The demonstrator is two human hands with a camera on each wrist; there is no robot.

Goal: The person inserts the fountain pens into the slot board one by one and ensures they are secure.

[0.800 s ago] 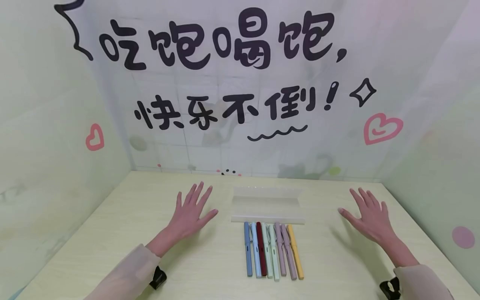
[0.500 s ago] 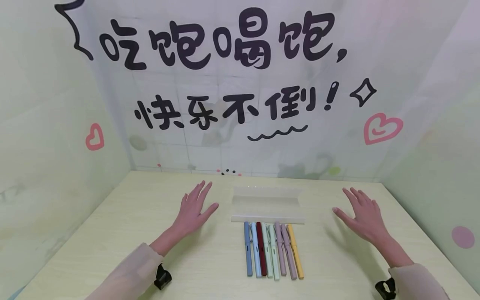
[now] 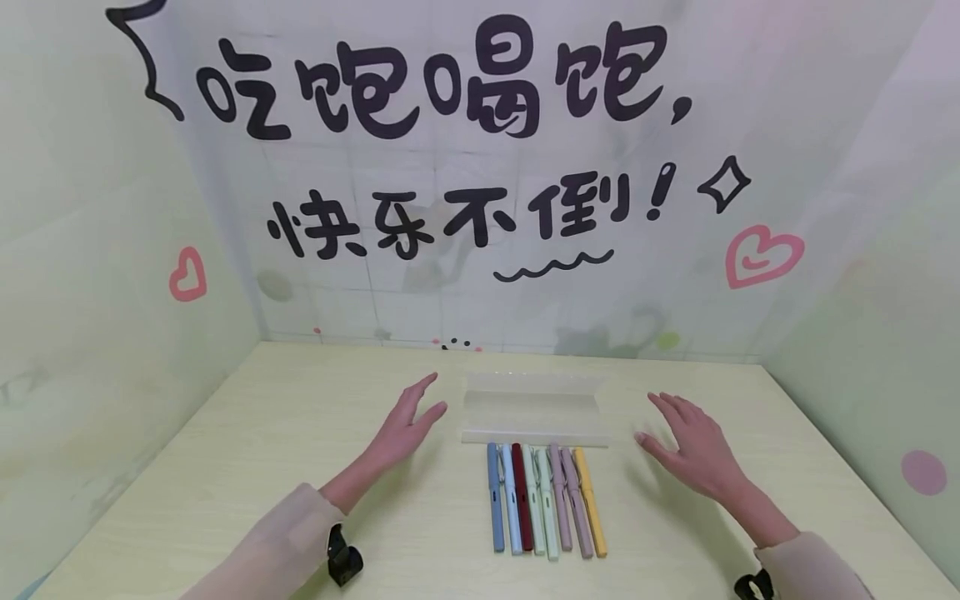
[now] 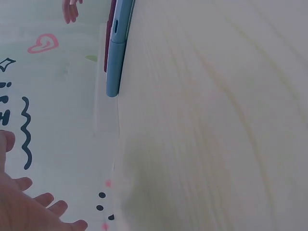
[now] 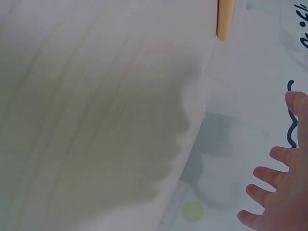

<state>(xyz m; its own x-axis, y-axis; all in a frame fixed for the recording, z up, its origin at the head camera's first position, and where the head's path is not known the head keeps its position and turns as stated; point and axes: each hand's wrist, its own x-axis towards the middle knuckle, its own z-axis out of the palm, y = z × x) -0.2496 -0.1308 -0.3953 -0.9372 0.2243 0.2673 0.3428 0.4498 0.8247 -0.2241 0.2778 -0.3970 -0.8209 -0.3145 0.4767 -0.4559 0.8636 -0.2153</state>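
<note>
Several capped pens lie side by side on the table in the head view: a dark blue pen point(image 3: 496, 498) at the left end, then a light blue pen point(image 3: 513, 500), a dark red pen point(image 3: 522, 498), pale green and mauve ones, and a yellow pen point(image 3: 591, 503) at the right end. Just behind them sits a clear plastic case point(image 3: 532, 410). My left hand point(image 3: 399, 432) hovers left of the case, holding nothing, thumb spread from the fingers. To the right of the case my right hand point(image 3: 693, 446) is likewise raised and holds nothing, its fingers relaxed.
The pale wooden table point(image 3: 300, 433) is bounded by a printed cloth backdrop point(image 3: 480, 308) behind and cloth walls at both sides. A black wrist device point(image 3: 345, 560) hangs under the left sleeve; another sits at the right sleeve.
Both hands have moved inward toward the case and pens, the right hand farther than the left. The left fingers now overlap more in view. The pens and case stay put.
</note>
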